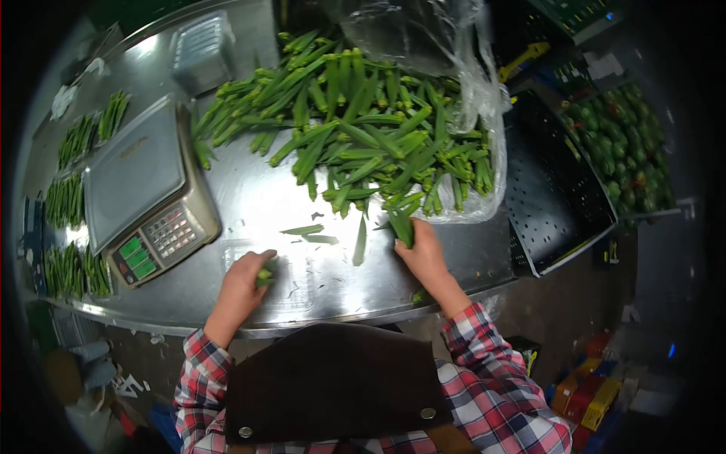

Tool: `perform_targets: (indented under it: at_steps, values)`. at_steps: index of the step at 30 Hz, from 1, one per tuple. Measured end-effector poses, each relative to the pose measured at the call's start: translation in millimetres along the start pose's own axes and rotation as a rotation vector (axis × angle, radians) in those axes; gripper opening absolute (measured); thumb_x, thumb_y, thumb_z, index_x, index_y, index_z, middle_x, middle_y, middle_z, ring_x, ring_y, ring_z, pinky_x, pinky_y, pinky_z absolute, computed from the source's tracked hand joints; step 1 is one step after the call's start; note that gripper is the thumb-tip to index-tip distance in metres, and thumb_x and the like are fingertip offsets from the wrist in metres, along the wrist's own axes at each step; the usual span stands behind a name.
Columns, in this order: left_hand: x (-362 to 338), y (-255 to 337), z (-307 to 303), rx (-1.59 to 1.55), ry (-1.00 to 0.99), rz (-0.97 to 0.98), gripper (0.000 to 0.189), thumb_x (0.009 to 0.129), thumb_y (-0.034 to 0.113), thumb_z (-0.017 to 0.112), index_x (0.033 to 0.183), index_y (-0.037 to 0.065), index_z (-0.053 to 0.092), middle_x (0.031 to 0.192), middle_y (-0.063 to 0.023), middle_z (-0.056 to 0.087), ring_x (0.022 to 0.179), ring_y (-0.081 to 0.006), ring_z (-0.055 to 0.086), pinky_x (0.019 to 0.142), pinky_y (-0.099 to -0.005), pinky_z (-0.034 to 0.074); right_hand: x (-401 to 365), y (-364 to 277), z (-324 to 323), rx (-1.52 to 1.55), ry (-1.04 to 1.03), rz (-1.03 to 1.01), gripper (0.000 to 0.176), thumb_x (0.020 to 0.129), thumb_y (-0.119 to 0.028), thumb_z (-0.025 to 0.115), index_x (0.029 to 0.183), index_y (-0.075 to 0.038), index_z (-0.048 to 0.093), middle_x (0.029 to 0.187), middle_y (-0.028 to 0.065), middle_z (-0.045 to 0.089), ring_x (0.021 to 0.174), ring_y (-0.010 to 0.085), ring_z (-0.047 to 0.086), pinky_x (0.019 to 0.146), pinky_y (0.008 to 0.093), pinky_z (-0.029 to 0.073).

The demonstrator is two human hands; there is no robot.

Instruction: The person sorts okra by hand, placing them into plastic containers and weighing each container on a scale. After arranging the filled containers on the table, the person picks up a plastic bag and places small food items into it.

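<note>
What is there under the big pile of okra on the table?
Under the right edge of the okra pile, clear plastic shows; along the left, the metal table. Beneath the middle everything is covered, so I cannot tell.

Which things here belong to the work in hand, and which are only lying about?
Likely in the work: okra pile; okra in the right hand; left hand with okra; scale.

Likely just lying about: black crate; green vegetables, far right.

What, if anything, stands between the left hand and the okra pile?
Only low things: two loose okra pods lie on the steel table between the left hand and the okra pile; nothing upright blocks it.
</note>
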State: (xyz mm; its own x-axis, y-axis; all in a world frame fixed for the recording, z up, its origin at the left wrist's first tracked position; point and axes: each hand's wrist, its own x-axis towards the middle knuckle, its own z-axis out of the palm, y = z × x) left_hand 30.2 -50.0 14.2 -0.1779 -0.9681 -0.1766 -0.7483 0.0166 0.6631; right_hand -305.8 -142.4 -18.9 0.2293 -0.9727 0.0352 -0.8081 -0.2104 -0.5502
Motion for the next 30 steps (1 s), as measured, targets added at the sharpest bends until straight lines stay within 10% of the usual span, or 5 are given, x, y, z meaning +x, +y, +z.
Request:
perform_targets:
  at_steps: [5, 13, 22, 26, 30]
  values:
    - [-29.0, -18.4, 11.1, 0.287, -0.026, 0.096, 0.083, 0.055, 0.041, 0.074, 0.124, 0.010, 0.042, 0.124, -0.0152, 0.041, 0.119, -0.0320, 0.036, 0.101, -0.0484, 0.025, -4.3, -56.3, 0.1, 0.131, -0.156, -0.102, 0.045, 0.069, -0.014, 0.066, 0.109, 0.001, 0.049, 0.096, 0.0183, 0.054, 0.090, 0.0338, 0.053, 0.078, 0.0378, 0.044]
    - [-63.1, -43.3, 4.9, 0.124, 0.360, 0.055, 0.083, 0.057, 0.034, 0.076, 0.126, 0.006, 0.039, 0.131, -0.0142, 0.037, 0.123, -0.0337, 0.033, 0.101, -0.0491, 0.025, 5.0, -156.4, 97.7, 0.179, -0.485, -0.536, 0.040, 0.069, -0.021, 0.066, 0.103, -0.003, 0.053, 0.091, 0.0147, 0.052, 0.087, 0.0319, 0.050, 0.075, 0.0411, 0.043]
    - [-36.9, -22.3, 11.4, 0.221, 0.303, 0.130, 0.053, 0.070, 0.024, 0.069, 0.115, 0.005, 0.050, 0.123, -0.0154, 0.044, 0.120, -0.0324, 0.038, 0.100, -0.0470, 0.026, 50.6, -89.1, 54.2, -0.142, 0.142, -0.293, 0.024, 0.073, -0.007, 0.059, 0.095, -0.002, 0.054, 0.094, 0.0133, 0.050, 0.083, 0.0322, 0.053, 0.069, 0.0391, 0.046]
    - [-19.9, -4.4, 22.1, -0.635, 0.123, -0.024, 0.042, 0.082, 0.015, 0.060, 0.120, 0.003, 0.045, 0.117, -0.0120, 0.050, 0.109, -0.0270, 0.049, 0.088, -0.0352, 0.041, 74.6, -51.2, 47.1, -0.441, 0.063, -0.207, 0.023, 0.073, -0.010, 0.061, 0.095, -0.003, 0.056, 0.091, 0.0134, 0.050, 0.084, 0.0316, 0.054, 0.068, 0.0403, 0.046]
    - [12.7, 18.4, 54.4, -1.613, -0.135, -0.267, 0.043, 0.092, 0.022, 0.044, 0.131, 0.007, 0.030, 0.125, -0.0115, 0.044, 0.113, -0.0219, 0.045, 0.092, -0.0369, 0.039, 41.8, -73.6, 28.6, -0.119, -0.027, -0.151, 0.019, 0.075, -0.015, 0.063, 0.088, -0.002, 0.057, 0.086, 0.0136, 0.052, 0.077, 0.0309, 0.055, 0.065, 0.0374, 0.046]
